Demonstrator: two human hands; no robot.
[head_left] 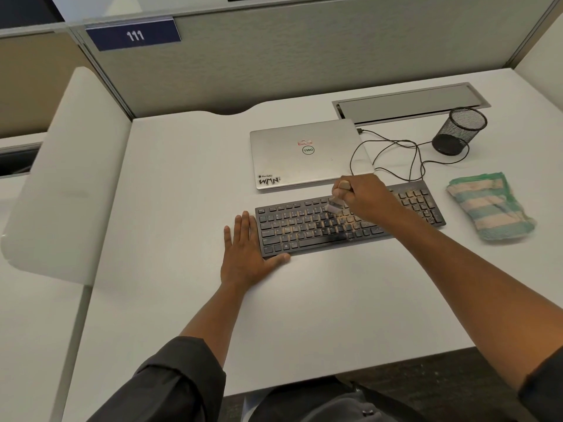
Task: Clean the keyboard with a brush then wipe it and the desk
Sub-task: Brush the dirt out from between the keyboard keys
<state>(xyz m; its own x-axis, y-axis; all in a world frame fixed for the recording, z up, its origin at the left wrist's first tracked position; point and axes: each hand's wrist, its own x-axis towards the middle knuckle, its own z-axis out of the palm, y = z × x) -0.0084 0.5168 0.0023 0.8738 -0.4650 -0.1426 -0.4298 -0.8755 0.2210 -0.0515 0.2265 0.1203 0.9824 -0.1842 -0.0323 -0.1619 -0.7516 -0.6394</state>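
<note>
The right hand [362,196] grips a small brush [336,202], its bristles down on the dusty keyboard [304,229] lying mid-desk [304,315]. The left hand [248,251] lies flat with straight fingers against the keyboard's nine o'clock end. A folded cloth [489,205] rests at three o'clock of the keyboard, and a closed laptop [307,153] lies just beyond it at twelve.

Numeral "111" in white on blue plate [133,35], fixed to partition top rail. "DELL" logo, inverted toward camera, on laptop [307,153] lid centre. Sticker [269,180] at lid near-left corner: "WMN" in bold letters, smaller line above unreadable. Red label above logo illegible. Key legends on keyboard [304,226] too small to read.
</note>
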